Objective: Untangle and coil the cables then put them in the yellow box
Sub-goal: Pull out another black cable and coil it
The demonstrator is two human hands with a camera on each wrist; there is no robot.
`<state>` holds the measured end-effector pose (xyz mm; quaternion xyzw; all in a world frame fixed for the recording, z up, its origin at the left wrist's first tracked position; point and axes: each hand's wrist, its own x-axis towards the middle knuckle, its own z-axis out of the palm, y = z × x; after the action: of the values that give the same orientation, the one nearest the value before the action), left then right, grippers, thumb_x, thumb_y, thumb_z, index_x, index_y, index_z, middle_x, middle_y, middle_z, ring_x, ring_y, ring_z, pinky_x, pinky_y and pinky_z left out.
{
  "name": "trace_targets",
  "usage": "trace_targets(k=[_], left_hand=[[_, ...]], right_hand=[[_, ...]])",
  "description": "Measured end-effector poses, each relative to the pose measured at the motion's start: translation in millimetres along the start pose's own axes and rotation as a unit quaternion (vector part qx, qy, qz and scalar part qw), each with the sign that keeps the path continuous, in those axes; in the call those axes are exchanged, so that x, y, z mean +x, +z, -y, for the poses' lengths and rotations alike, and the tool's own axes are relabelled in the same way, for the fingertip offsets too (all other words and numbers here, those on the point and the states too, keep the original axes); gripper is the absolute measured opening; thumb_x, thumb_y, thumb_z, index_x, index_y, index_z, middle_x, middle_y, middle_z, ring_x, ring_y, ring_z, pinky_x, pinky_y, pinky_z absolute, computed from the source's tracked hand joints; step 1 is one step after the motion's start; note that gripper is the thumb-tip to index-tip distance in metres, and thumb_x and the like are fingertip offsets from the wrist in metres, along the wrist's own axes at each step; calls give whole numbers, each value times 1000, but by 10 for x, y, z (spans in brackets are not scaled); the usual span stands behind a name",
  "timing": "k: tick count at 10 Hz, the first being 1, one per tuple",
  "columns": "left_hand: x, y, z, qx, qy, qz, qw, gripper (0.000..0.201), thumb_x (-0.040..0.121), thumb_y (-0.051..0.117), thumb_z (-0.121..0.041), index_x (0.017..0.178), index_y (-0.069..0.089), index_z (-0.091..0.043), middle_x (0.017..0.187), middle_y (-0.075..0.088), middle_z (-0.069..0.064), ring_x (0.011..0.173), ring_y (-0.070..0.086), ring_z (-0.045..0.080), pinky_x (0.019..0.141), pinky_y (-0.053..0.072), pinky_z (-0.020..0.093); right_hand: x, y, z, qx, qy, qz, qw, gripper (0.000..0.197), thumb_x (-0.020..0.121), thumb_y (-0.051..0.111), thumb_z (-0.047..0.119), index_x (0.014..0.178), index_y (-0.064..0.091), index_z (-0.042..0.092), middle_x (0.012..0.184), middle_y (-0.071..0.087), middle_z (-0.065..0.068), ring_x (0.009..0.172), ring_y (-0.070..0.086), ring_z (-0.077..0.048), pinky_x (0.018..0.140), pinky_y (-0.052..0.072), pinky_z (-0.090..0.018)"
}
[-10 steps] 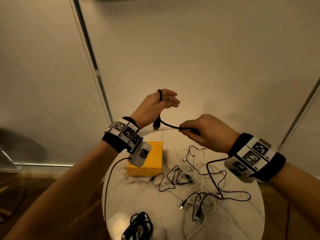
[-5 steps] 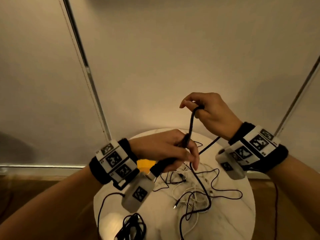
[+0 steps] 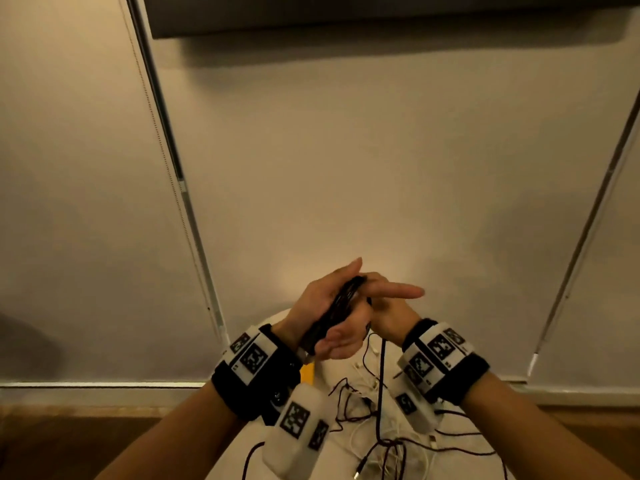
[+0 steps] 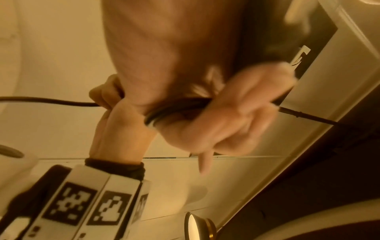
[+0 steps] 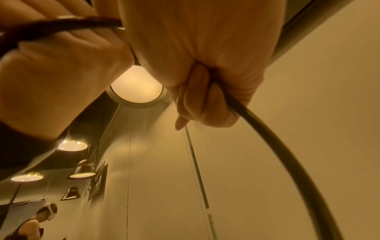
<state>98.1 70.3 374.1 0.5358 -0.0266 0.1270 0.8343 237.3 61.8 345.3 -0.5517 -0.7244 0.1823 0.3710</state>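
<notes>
I hold both hands together above the table. My left hand (image 3: pixel 322 306) grips a coil of black cable (image 3: pixel 343 301) that lies across its palm, with the fingers (image 4: pixel 236 113) curled round the loops (image 4: pixel 164 112). Just right of it, my right hand (image 3: pixel 388 310) pinches the same cable (image 5: pixel 287 162) in its curled fingers (image 5: pixel 205 100), while the index finger points right. From there the free strand (image 3: pixel 381 372) drops straight into the tangle (image 3: pixel 381 445). Behind my left wrist only a sliver of the yellow box (image 3: pixel 307 373) shows.
Thin black and white cables lie knotted on the round white table (image 3: pixel 339 455), mostly under my right wrist. A pale wall with blind rails stands close behind. In the right wrist view a person (image 5: pixel 44 216) stands far off under ceiling lamps.
My right hand came down from its raised position and met the left hand, laying more cable onto the coil. The view tilted up, so the table sits lower and the box is mostly hidden.
</notes>
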Motion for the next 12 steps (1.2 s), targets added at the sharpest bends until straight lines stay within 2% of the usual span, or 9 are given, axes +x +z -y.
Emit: trace_targets(k=[2, 4, 6, 7, 8, 9, 10, 11, 12], left_hand=[[-18, -56, -17, 60, 93, -142, 984, 49, 102, 28, -28, 136, 46, 2, 57, 49, -5, 36, 47, 5, 48, 51, 21], [-5, -98, -195, 57, 162, -187, 967, 42, 99, 37, -16, 138, 44, -2, 77, 64, 0, 52, 54, 7, 49, 45, 20], [51, -180, -360, 43, 199, -243, 949, 49, 100, 34, -33, 135, 51, -2, 47, 32, -8, 33, 23, 1, 37, 14, 18], [82, -208, -328, 99, 193, -268, 939, 56, 102, 29, -43, 130, 56, -3, 45, 33, -5, 34, 20, 2, 36, 15, 17], [103, -217, -262, 249, 183, -337, 889, 53, 104, 30, -39, 120, 63, 0, 46, 40, -2, 37, 27, 7, 38, 23, 20], [100, -313, -141, 451, 177, -382, 787, 59, 105, 32, -31, 65, 64, 0, 44, 48, -5, 73, 66, 11, 62, 49, 30], [35, -545, -41, 586, 127, -393, 698, 58, 105, 32, -32, 50, 47, -24, 51, 58, 2, 91, 68, 29, 88, 48, 43], [-23, -703, -9, 685, 42, -376, 623, 59, 105, 30, -37, 55, 53, -15, 54, 63, 3, 58, 64, 19, 78, 51, 41], [-157, -729, -24, 723, -86, -338, 596, 56, 105, 29, -39, 62, 56, -14, 51, 62, 3, 44, 55, 14, 65, 53, 31]], right_hand=[[-46, 252, 62, 195, 25, -27, 980, 53, 88, 46, -16, 73, 43, 35, 69, 48, 17, 59, 56, 6, 59, 44, -9], [-82, 346, 5, 271, 55, -52, 960, 30, 95, 42, -7, 74, 47, 14, 55, 36, 1, 40, 33, -3, 43, 26, -18], [-119, 404, -48, 291, 30, -26, 956, 19, 102, 42, 11, 93, 56, 2, 51, 43, -3, 40, 35, -17, 45, 30, -28], [-141, 417, 29, 268, 22, 70, 961, 13, 102, 42, 15, 106, 55, 12, 55, 58, -7, 39, 49, -23, 43, 44, -30], [-167, 402, 85, 215, 28, 124, 968, 16, 101, 45, 15, 115, 49, 19, 60, 61, -5, 39, 52, -22, 42, 46, -26], [-213, 414, 94, 225, 36, 150, 962, 21, 98, 47, 7, 118, 47, 14, 54, 51, -12, 31, 47, -21, 39, 41, -24], [-256, 469, 20, 247, 88, 160, 952, 25, 94, 51, 2, 118, 50, 10, 46, 44, 2, 31, 37, -18, 37, 37, -25], [-335, 496, -43, 88, 32, 168, 981, 21, 95, 51, 8, 113, 59, 15, 49, 46, 10, 37, 38, -10, 43, 34, -22], [-363, 349, -141, -76, -61, 129, 987, 17, 98, 49, 17, 105, 64, 21, 56, 48, 14, 48, 44, -6, 52, 32, -23]])
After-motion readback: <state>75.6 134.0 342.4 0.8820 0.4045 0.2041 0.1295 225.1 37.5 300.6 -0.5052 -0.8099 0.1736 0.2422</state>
